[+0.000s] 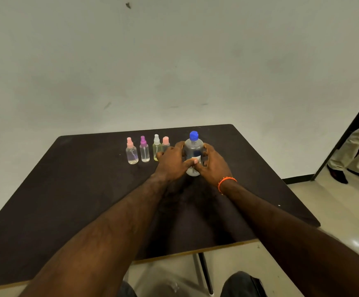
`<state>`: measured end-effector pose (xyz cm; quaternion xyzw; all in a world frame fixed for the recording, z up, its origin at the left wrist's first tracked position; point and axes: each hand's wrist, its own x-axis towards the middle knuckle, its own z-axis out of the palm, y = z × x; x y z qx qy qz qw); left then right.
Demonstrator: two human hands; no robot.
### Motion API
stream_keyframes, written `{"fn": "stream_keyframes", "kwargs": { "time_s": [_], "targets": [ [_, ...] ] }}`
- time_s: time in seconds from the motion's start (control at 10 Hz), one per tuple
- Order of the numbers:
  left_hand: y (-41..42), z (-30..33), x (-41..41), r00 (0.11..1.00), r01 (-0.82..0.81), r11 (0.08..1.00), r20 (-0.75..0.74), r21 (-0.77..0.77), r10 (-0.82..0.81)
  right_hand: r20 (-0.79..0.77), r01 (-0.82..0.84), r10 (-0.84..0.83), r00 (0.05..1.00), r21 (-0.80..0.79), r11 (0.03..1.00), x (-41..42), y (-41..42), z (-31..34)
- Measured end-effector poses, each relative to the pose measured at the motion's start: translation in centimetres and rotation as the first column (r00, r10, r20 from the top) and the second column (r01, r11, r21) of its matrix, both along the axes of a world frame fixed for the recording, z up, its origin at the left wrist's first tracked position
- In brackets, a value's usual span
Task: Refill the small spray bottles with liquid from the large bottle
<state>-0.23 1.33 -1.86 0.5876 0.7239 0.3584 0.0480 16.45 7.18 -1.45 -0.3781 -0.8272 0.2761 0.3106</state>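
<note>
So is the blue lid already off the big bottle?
No, the blue cap sits on top of the large bottle, which stands upright on the table between the left hand and the right hand.

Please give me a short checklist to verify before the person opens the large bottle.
1. Large clear plastic bottle upright on the dark brown table: ok.
2. Left hand and right hand both grip its body: ok.
3. Blue screw cap free of fingers: ok.
4. Cap tightness: cannot tell.
5. Four small clear spray bottles upright in a row: ok.
6. Their spray tops removed for filling: not ok.
</note>
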Motion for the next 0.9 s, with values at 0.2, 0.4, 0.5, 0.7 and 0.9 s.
{"fn": "stream_keyframes", "kwargs": {
  "time_s": [0.2,0.4,0.5,0.7,0.9],
  "targets": [
    [4.5,-1.0,-1.0,0.999,-0.012,0.998,-0.035,-0.066,0.010,0.017,0.000,0.001,1.000,-0.052,0.999,-1.2,4.3,-1.0],
    [5.6,-3.0,-2.3,0.998,-0.035,0.996,-0.056,-0.088,0.030,0.048,-0.011,0.016,0.999,-0.095,0.995,-1.2,6.1,-2.6],
    [5.0,-3.2,-2.4,0.991,-0.050,0.988,-0.128,-0.147,0.031,0.047,-0.002,0.007,0.999,-0.108,0.994,-0.9,5.7,-3.4],
    [2.4,-3.0,-1.0,0.971,-0.083,0.976,-0.235,-0.201,0.034,0.040,0.016,-0.011,0.999,-0.130,0.991,-1.1,4.1,-4.2],
    [-1.8,-1.8,-1.5,0.937,-0.172,0.945,-0.341,-0.277,0.070,0.319,0.155,-0.162,0.934,0.047,0.987,-0.1,1.9,-3.1]
  ]
}}
